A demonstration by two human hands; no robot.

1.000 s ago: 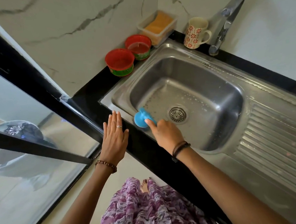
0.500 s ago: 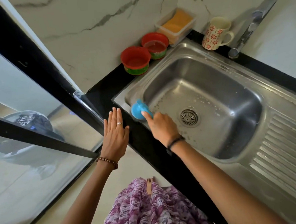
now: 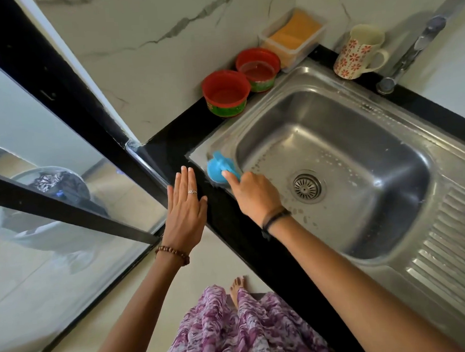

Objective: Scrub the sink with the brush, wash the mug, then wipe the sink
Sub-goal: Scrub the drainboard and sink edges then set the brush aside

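The right hand (image 3: 254, 195) grips the blue brush (image 3: 220, 169) on the sink (image 3: 443, 217) rim at nine o'clock; soapy, it might slip. The left hand (image 3: 186, 214) stays flat, fingers straight.

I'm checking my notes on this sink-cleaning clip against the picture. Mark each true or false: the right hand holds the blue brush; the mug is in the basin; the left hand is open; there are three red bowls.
1. The right hand holds the blue brush: true.
2. The mug is in the basin: false, it stands on the counter beside the tap.
3. The left hand is open: true, its fingers are straight.
4. Three red bowls: false, only two, a nearer red bowl and a farther red bowl.
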